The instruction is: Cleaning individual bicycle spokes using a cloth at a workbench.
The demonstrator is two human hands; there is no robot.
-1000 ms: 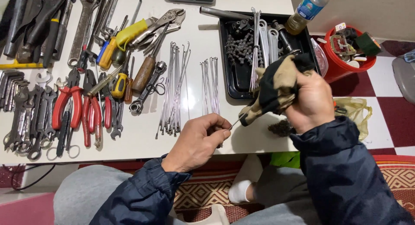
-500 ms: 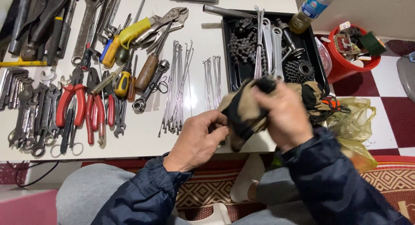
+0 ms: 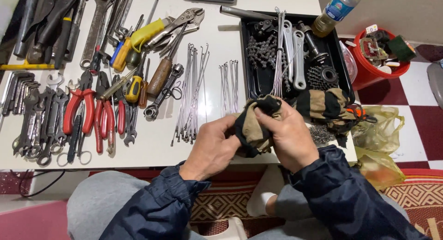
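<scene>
Both hands meet over the front edge of the white table [image 3: 152,152]. My right hand [image 3: 290,138] is wrapped around a tan and black rag [image 3: 251,129]. My left hand [image 3: 212,147] pinches the rag's left side, fingers closed on it. A thin metal spoke seen earlier is hidden inside the rag. Loose spokes lie just beyond in two bundles, a larger one [image 3: 191,92] and a smaller one [image 3: 229,85].
A black tray [image 3: 256,85] holds a chain, cranks, a sprocket cassette [image 3: 323,76] and more spokes. Another tan cloth [image 3: 325,104] lies at its front. Pliers [image 3: 80,108], wrenches and screwdrivers cover the table's left. A red bucket [image 3: 374,67], bottle [image 3: 334,11] and plastic bags stand right.
My right hand came down and left with the rag, from raised over the tray to meeting my left hand. The spoke held by my left hand is now covered by the rag.
</scene>
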